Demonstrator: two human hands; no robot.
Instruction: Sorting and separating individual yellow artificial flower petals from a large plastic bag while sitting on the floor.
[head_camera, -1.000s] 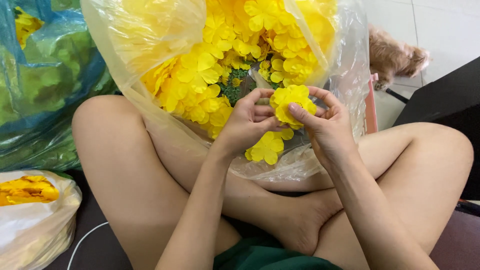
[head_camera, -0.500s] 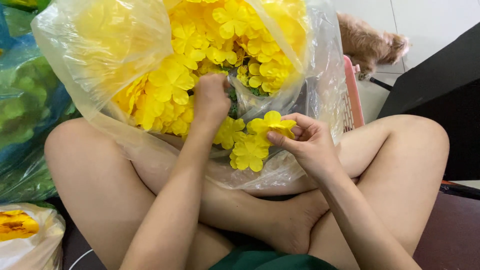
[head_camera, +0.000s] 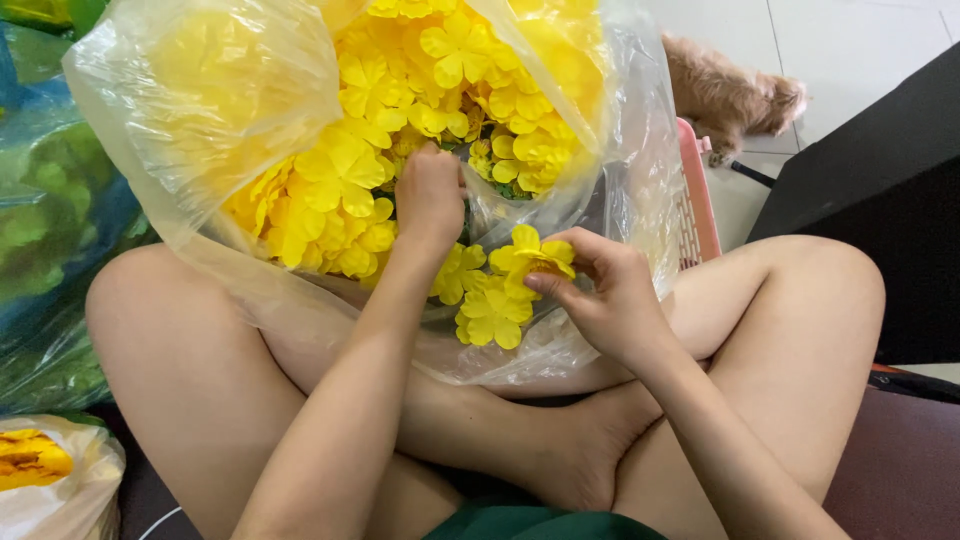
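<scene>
Nearest, the person sits cross-legged, and a clear plastic bag (head_camera: 600, 140) full of yellow fabric flowers rests across the lap, its mouth open upward.

The right hand (head_camera: 610, 295) sits at the bag's near right edge and holds one flower (head_camera: 535, 255) pinched between thumb and fingertips. The grip is narrow and closed on the petals' edge, so the bloom stands up and to the left of the fingers, just above the loose flowers (head_camera: 485, 305) lying at the bag's near rim. It looks very light, soft and floppy: thin cloth petals that will bend or crease under a hard squeeze but should not break. A light pinch near the centre, where the petals join, seems the surest hold; held by a petal tip it would probably droop.

Further in, the left hand (head_camera: 430, 195) reaches into the middle of the bag, knuckles up and fingers curled down among the blooms. Whether it has closed on anything I cannot tell, since the fingertips are buried. The flowers there are heaped loosely and would likely shift or cling together when one is drawn out, and the bag's slick film offers no firm support.

Beyond the bag's far right edge stands a pink basket (head_camera: 698, 200), and past it a dog (head_camera: 735, 95) lies on the tiled floor.
</scene>
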